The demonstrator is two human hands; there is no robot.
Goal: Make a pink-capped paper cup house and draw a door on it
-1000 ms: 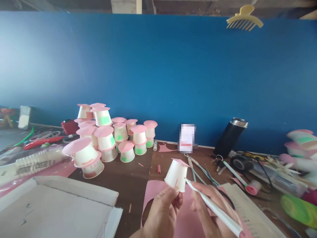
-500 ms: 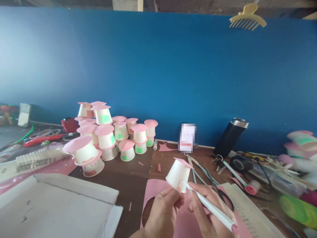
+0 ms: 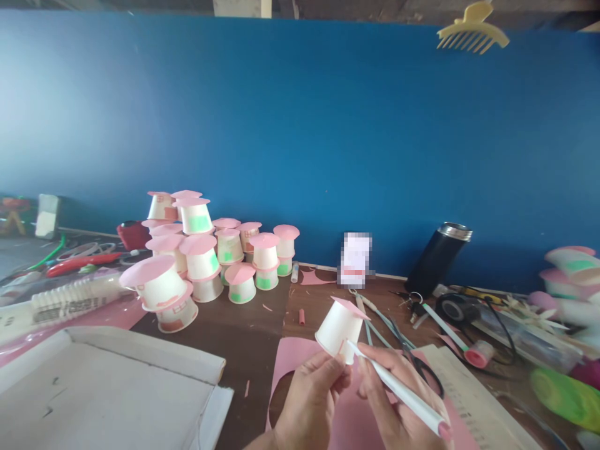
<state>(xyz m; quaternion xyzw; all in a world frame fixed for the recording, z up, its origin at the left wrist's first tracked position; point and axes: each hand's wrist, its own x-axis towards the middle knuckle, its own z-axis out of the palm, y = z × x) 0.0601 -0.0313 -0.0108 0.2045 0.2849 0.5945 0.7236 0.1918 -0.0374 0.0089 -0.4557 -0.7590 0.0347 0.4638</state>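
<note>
My left hand (image 3: 312, 400) pinches the rim of an upturned white paper cup (image 3: 338, 328) that has a pink paper top, holding it above a pink paper sheet (image 3: 290, 365). My right hand (image 3: 398, 406) grips a white pen (image 3: 400, 394) with a pink end; the pen's tip touches the cup's side near the rim. Both hands are closed on what they hold. To the far left stands a pile of finished cups (image 3: 201, 256) with pink tops and green or pink patches.
A white cardboard box (image 3: 103, 394) lies at the lower left. Scissors (image 3: 398, 337), a glue stick (image 3: 452, 337), a roll of black tape (image 3: 454, 307) and a black flask (image 3: 438, 257) sit on the brown table at right. The blue wall (image 3: 300, 137) stands behind.
The pen tip has moved left along the cup to its side near the rim. The cup and both hands have shifted slightly right.
</note>
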